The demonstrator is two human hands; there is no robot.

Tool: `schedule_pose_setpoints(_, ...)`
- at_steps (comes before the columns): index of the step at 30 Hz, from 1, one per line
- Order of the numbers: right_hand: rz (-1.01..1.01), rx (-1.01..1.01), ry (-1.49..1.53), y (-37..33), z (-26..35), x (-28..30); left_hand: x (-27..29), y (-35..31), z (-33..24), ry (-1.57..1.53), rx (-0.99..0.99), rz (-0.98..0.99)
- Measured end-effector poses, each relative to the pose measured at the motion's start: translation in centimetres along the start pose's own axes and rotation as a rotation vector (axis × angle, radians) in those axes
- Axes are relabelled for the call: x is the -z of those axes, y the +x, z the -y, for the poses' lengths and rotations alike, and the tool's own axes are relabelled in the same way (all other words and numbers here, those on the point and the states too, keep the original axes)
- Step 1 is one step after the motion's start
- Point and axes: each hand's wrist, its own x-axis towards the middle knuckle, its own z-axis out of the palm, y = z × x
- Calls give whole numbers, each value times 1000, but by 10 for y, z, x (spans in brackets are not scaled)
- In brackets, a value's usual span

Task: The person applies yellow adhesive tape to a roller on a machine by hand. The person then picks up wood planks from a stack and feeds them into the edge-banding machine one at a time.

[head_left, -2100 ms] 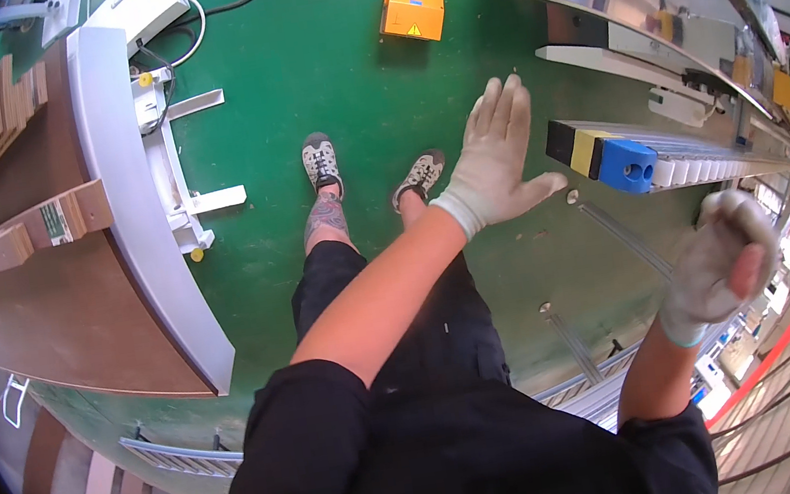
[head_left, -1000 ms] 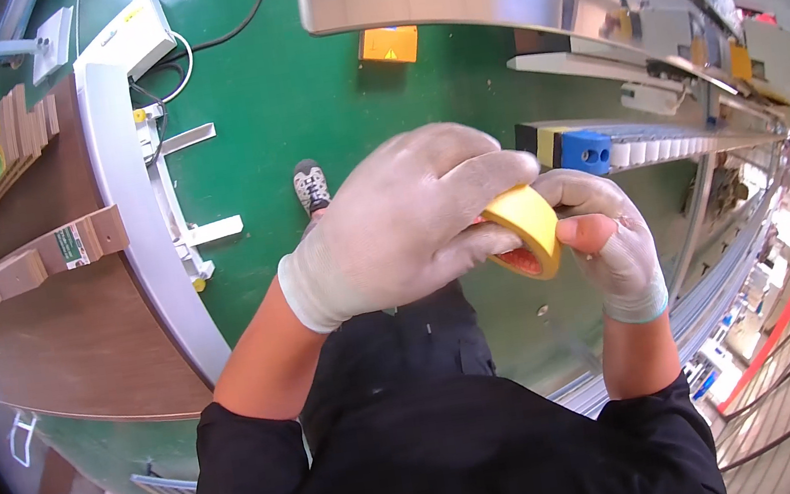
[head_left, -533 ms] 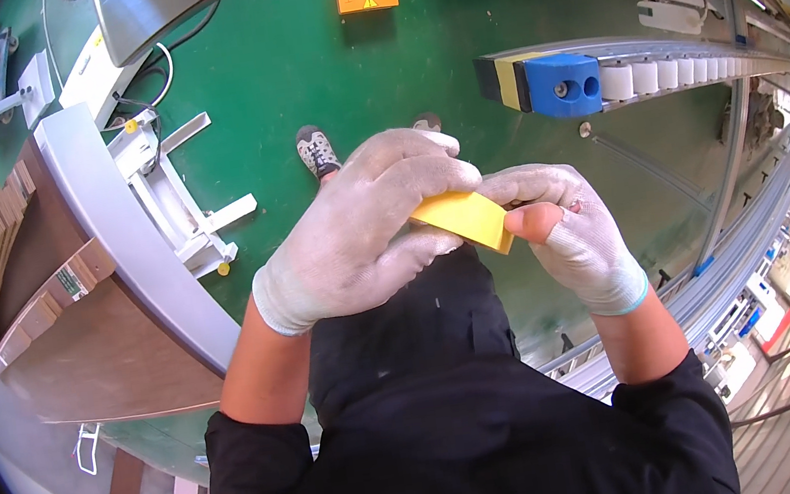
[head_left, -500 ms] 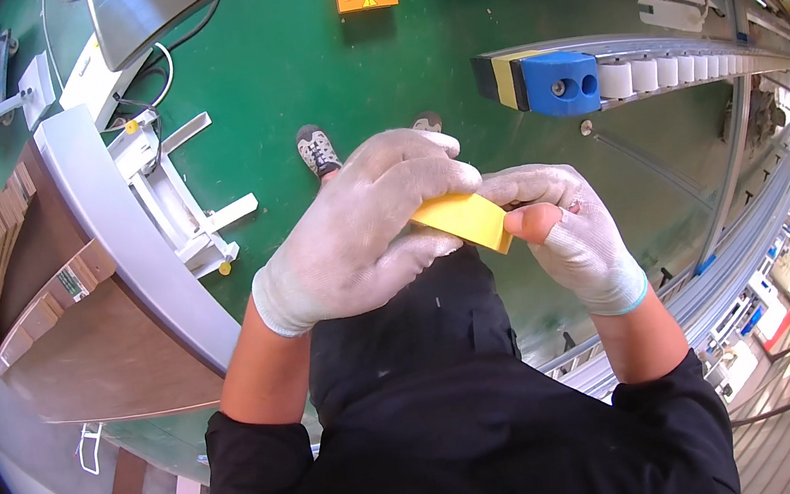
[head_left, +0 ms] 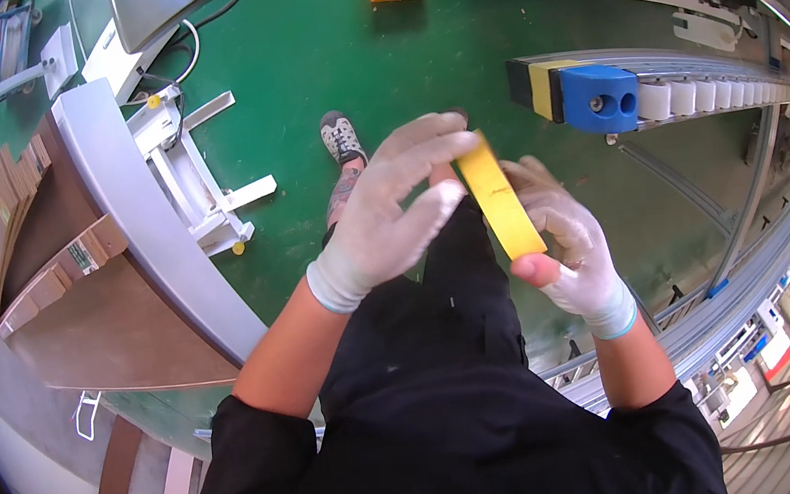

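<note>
At far left, wooden strips (head_left: 65, 273) lie on the brown counter, its curved grey edge (head_left: 129, 183) facing me; a white metal frame (head_left: 232, 198) stands on the green floor beside it. Next comes my left hand (head_left: 380, 214), gloved, its palm clear of the work and its thumb set wide of the fingers, which reach rightward; their tips come up to the top end of a yellow roll (head_left: 499, 197), though whether they touch it I cannot tell. The roll is in the air in front of my legs, seen nearly edge-on, its long axis slanting from upper left down to lower right, its broad outer band turned toward my face. It lies to the right of my left fingers and to the left of my right palm. My right hand (head_left: 571, 242) is the nearer, holding the roll, its bare thumb (head_left: 535, 271) against the lower end and its gloved fingers behind, their exact contact partly hidden. Beyond, at right, a roller track (head_left: 697, 95) with a blue end block (head_left: 598, 99) runs clear of both hands.
</note>
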Motion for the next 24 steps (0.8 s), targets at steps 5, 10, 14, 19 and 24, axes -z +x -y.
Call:
schedule_pose_setpoints(5,-72,80,-493,10,9,-6,-9,9,-20,267,-159,-95)
schedule_pose_setpoints(10,-51,89,-667,10,17,-7,-16,14,-23,507,-255,-152)
schedule_pose_setpoints(14,-99,-6,-659,8,8,-3,-20,10,-16,330,-161,-89)
schedule_pose_setpoints(19,-265,-50,-463,10,-11,-12,-23,0,6,-358,303,13)
schedule_pose_setpoints(24,-134,-291,-325,7,-2,-6,-15,1,8,-458,455,153)
